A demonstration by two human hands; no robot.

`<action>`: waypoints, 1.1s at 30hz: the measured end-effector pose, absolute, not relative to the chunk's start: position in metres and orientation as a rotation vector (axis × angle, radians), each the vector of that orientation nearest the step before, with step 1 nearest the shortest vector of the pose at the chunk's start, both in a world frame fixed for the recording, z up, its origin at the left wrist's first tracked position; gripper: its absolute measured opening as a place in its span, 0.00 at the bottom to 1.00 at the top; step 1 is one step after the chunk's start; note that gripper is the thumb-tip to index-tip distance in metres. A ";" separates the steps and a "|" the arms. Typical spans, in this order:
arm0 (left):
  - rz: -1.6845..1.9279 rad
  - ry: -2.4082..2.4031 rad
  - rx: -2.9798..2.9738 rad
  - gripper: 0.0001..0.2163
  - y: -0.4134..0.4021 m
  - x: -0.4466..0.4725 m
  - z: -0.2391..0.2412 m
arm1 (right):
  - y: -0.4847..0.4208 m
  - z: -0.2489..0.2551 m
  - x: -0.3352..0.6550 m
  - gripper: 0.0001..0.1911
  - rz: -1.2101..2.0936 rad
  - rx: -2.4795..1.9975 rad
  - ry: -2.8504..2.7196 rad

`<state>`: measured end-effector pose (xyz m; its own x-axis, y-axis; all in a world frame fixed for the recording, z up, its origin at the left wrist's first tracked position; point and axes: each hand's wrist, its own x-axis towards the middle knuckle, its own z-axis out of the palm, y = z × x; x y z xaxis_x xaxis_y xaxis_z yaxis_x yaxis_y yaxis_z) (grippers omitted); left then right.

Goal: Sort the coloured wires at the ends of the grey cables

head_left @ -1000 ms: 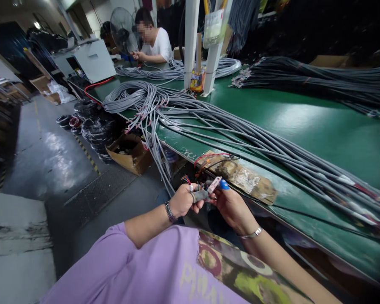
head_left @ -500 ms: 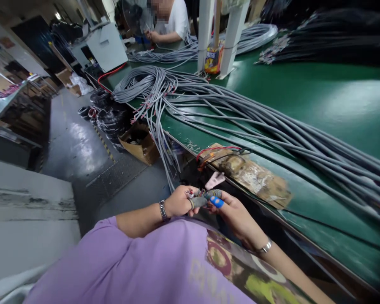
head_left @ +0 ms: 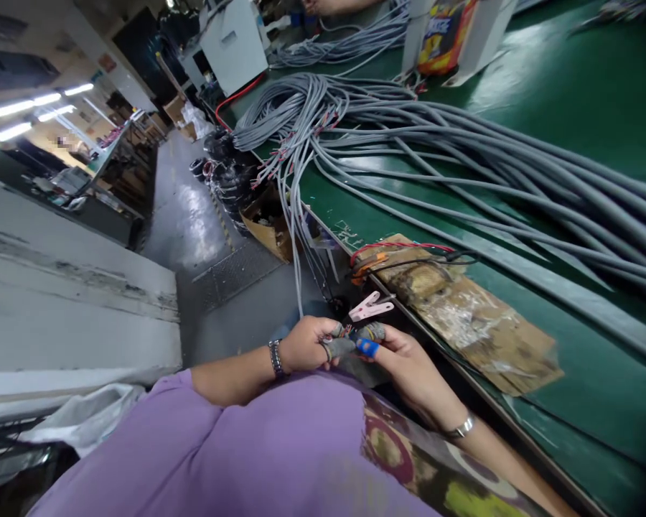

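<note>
My left hand [head_left: 306, 346], with a grey finger cot on its thumb, is closed in a pinch in front of my body. A grey cable [head_left: 300, 287] hangs from the table's edge and passes down behind this hand. Thin coloured wires [head_left: 348, 331] show between the fingertips of both hands. My right hand [head_left: 403, 359] pinches at these wires, a blue cover on its thumb and a grey cot on a finger. The fingers hide the wire ends. Just beyond them, a pink clip [head_left: 370, 307] sticks out at the table edge.
Bundled grey cables [head_left: 463, 143] lie along the green table [head_left: 586, 337]. A worn cardboard piece [head_left: 495, 337] with red and black leads lies near its edge. Below stands an open carton [head_left: 266, 233]. A white cabinet [head_left: 69, 287] is at the left; a snack bag [head_left: 446, 36] leans by the post.
The view has tilted down and turned left, so the co-worker at the back is mostly out of frame. My hands have drawn closer together, and fewer wire ends show above the left hand.
</note>
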<state>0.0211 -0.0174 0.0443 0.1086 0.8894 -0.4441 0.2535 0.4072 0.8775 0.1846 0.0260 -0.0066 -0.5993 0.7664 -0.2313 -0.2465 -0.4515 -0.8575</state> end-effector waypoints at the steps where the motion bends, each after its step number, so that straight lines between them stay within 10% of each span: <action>1: 0.671 1.443 1.087 0.20 -0.019 0.022 0.045 | 0.025 -0.008 0.185 0.12 2.077 -0.829 -1.093; 16: 0.817 1.212 0.971 0.23 -0.004 -0.004 0.050 | 0.032 -0.012 0.180 0.29 1.954 -0.881 -0.769; 33: 0.585 0.775 0.898 0.21 0.047 -0.031 0.022 | 0.031 0.004 0.164 0.24 1.647 -1.141 -0.760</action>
<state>-0.0308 0.0473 0.0221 0.5938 0.7287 -0.3412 -0.1285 0.5045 0.8538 0.1638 0.0307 0.0041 -0.1044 0.9371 -0.3331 -0.3551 -0.3480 -0.8676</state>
